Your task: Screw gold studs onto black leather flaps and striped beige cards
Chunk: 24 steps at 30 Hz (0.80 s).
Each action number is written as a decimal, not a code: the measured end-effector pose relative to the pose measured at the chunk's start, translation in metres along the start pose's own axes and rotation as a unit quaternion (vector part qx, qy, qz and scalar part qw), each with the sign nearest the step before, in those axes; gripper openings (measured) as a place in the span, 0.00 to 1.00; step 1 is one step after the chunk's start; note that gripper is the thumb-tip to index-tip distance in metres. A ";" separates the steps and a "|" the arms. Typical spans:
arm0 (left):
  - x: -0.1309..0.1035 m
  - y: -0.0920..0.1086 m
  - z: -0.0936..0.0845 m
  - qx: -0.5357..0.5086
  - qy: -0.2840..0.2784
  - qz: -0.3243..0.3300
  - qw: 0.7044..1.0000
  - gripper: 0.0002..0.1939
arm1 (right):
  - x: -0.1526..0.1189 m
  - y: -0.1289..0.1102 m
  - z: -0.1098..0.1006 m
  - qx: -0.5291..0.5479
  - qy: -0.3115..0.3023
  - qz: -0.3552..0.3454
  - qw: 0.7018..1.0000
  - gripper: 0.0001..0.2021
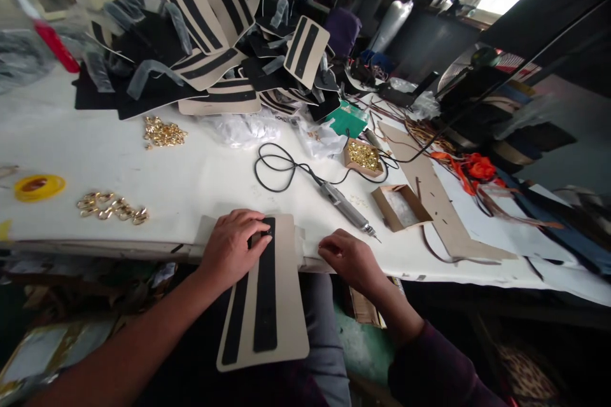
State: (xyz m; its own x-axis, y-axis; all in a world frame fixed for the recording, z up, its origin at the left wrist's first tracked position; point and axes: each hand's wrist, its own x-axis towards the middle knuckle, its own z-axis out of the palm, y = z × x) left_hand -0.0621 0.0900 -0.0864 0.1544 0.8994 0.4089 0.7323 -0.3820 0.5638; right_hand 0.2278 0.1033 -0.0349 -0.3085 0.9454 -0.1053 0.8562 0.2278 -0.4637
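A beige panel with two black strips [289, 292] lies partly on the table's front edge and partly over my lap. My left hand [235, 243] rests on its upper left part, thumb and fingertips closed on a small dark spot of the black strip. To the right of the panel, my right hand [348, 255] is held at the table edge with its fingers curled together; whatever may be between the fingertips is too small to name. Beyond that hand lies a grey power tool [346, 206] with a thin tip and a black cable.
Striped panels [305, 51] are heaped at the back. Gold pieces lie in a pile [163, 132], in a row [112, 206] and in a small box [363, 158]. An open box [401, 206] stands right, a yellow roll [39, 187] left.
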 end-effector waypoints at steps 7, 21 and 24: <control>0.000 -0.001 0.001 -0.003 -0.003 -0.006 1.000 0.04 | -0.017 0.001 0.010 0.015 0.016 -0.023 0.999 0.02; 0.000 0.001 -0.002 0.000 -0.004 -0.011 1.000 0.04 | -0.020 0.005 0.011 0.031 0.033 -0.060 0.997 0.06; -0.001 0.000 0.000 0.002 -0.005 -0.006 1.000 0.04 | -0.021 0.006 0.014 0.058 0.041 -0.047 0.996 0.06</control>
State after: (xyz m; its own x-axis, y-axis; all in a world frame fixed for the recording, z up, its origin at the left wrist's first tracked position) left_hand -0.0628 0.0894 -0.0867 0.1514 0.9064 0.3944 0.7372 -0.3694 0.5658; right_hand 0.2335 0.0817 -0.0472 -0.3455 0.9383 0.0128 0.7703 0.2914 -0.5672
